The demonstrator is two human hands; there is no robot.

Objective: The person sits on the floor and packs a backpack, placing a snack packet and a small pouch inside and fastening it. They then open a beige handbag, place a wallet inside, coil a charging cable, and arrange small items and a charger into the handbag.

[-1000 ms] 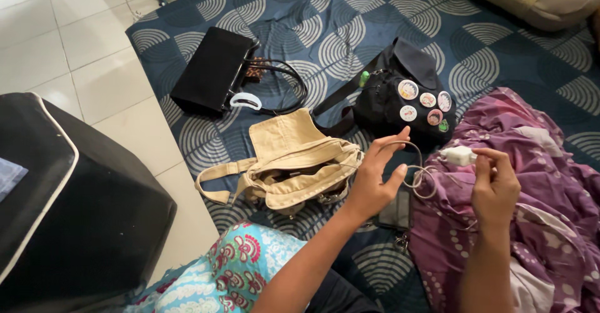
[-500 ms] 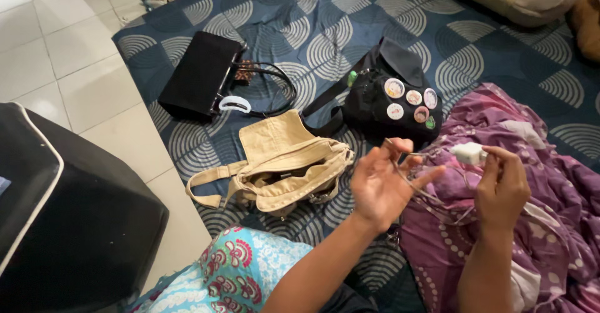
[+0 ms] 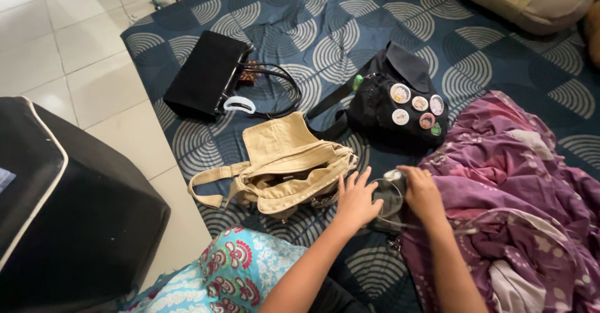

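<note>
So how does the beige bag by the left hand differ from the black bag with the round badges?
The beige bag gapes open at its top beside the left hand; the black badge bag has its flap up. The beige bag is plain canvas-coloured; the black badge bag carries round badges. Both lie on the patterned blue mat.

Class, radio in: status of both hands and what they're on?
Left hand and right hand down on small dark pouch. Tan bag open alongside.

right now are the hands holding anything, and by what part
Both hands, left and right, rest on a small dark pouch on the patterned blue mat, at its upper edge. A firm grip cannot be told.
</note>
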